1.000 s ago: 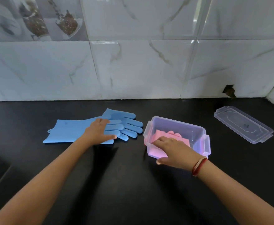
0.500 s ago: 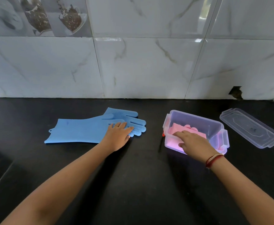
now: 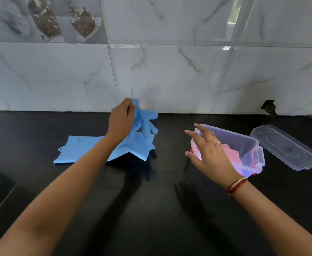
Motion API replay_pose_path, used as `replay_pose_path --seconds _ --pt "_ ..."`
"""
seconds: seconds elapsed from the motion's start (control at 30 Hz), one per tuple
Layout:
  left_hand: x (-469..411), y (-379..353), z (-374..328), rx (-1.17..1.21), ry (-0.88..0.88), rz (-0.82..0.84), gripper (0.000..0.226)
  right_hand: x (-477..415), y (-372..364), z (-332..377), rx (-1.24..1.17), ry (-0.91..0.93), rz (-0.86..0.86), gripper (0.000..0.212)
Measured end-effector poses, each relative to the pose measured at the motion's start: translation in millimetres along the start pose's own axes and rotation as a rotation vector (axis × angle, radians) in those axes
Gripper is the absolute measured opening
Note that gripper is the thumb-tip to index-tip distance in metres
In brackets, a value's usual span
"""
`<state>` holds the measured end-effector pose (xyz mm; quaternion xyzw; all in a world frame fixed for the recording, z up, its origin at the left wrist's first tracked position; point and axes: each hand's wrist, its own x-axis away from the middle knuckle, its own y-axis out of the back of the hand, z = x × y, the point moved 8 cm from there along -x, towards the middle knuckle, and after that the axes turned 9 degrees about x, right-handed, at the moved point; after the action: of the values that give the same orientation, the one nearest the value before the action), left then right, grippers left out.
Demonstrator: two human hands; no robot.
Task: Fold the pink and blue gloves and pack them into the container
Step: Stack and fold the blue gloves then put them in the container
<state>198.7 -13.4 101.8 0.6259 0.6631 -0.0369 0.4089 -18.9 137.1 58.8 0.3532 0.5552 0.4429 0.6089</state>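
the left hand (image 3: pixel 122 121) is raised above the black worktop (image 3: pixel 151 209), its fingers (image 3: pixel 130 106) pinched closed on the finger end of the blue gloves (image 3: pixel 133 143). that end is lifted up in front of the marble-tiled wall (image 3: pixel 170 74), the glove fingers drooping to the right, while the cuff end lies flat on the worktop to the left, with a small hanging tab at its edge. a second cuff corner pokes out on the right side below the raised part.

the right hand (image 3: pixel 208 150) hovers with fingers spread wide and holding nothing, over the near left corner of the clear plastic container (image 3: pixel 251 145). whether it touches the rim cannot be told. the pink gloves (image 3: pixel 231 154) lie folded inside the container, partly hidden by the hand. the clear lid (image 3: pixel 286 146) rests flat on the worktop just right of the container. a red and gold bangle (image 3: pixel 236 185) sits on the right wrist.
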Motion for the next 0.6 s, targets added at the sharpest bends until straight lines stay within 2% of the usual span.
replay_pose_path --seconds 0.13,0.3,0.43,0.5,0.6 --pt "-27 26 -43 0.337 0.054 -0.036 0.023 -4 13 23 -0.35 -0.015 -0.063 0.066" --pt "-27 46 -95 0.703 0.087 -0.059 0.022 -2 15 27 -0.679 -0.117 -0.112 0.091" --pt "-3 10 -109 1.149 0.383 0.146 0.039 -5 28 39 -0.863 -0.121 -0.179 0.099" --pt "13 -12 -109 1.242 0.479 0.269 0.044 -8 36 42 -0.961 -0.144 -0.223 0.082" --pt "25 -33 -82 1.084 0.58 0.262 0.028 -12 48 46 -0.992 -0.072 -0.25 0.023"
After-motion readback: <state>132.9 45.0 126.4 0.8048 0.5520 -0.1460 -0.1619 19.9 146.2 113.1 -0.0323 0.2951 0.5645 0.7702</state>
